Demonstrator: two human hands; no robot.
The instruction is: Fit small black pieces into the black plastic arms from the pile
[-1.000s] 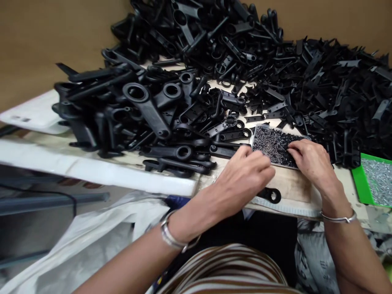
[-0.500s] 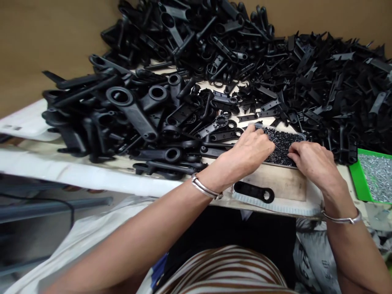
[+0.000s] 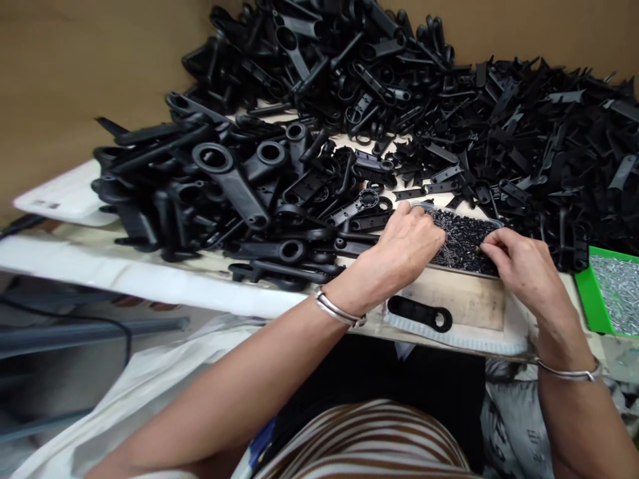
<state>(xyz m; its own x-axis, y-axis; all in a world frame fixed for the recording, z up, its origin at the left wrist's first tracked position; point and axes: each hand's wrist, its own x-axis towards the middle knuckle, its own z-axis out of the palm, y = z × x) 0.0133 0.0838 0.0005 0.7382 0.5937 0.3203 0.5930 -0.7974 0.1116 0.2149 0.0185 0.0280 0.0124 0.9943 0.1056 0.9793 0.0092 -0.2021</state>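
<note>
A shallow tray of small black screws (image 3: 462, 239) lies on the table between my two hands. My left hand (image 3: 407, 243) rests with curled fingers on the tray's left end, its fingertips down among the screws. My right hand (image 3: 519, 266) hovers at the tray's right end, thumb and forefinger pinched together on something too small to name. A single black plastic handle part (image 3: 419, 314) lies flat on a ribbed white pad near the table's front edge, just under my left wrist.
A large heap of black plastic lever parts (image 3: 239, 179) covers the left and back of the table, with thinner black pieces (image 3: 524, 133) at the right. A green tray of silver screws (image 3: 612, 293) sits far right. A white bag (image 3: 164, 379) hangs below the table edge.
My left hand moved forward from the front edge onto the tray of black screws, uncovering the lone handle part. My right hand shifted slightly and closed into a pinch.
</note>
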